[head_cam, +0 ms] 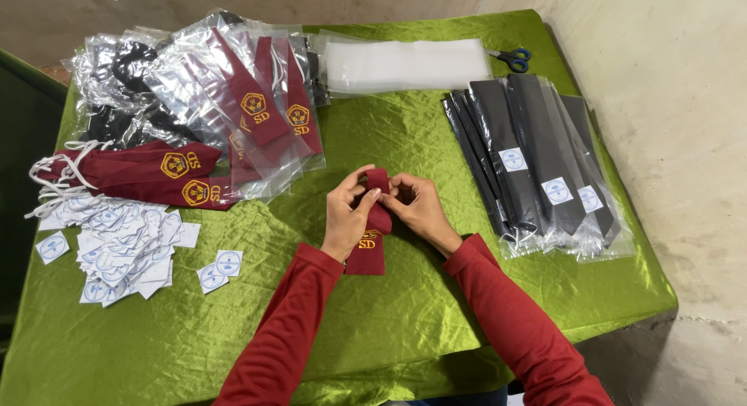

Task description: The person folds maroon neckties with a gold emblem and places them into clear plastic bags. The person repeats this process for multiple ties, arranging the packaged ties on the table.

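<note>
A dark red necktie (369,252) with a yellow embroidered emblem lies in the middle of the green cloth-covered table (405,133), its narrow end toward the far side. My left hand (348,214) grips that upper end from the left. My right hand (421,207) pinches the same end from the right. Both arms wear red sleeves.
Loose red ties with white cords (136,176) lie at the left, above a heap of small white stickers (124,246). Bagged red ties (257,102) are piled at the back left. Empty clear bags (408,63), blue-handled scissors (512,59) and bagged black ties (537,157) sit at the right.
</note>
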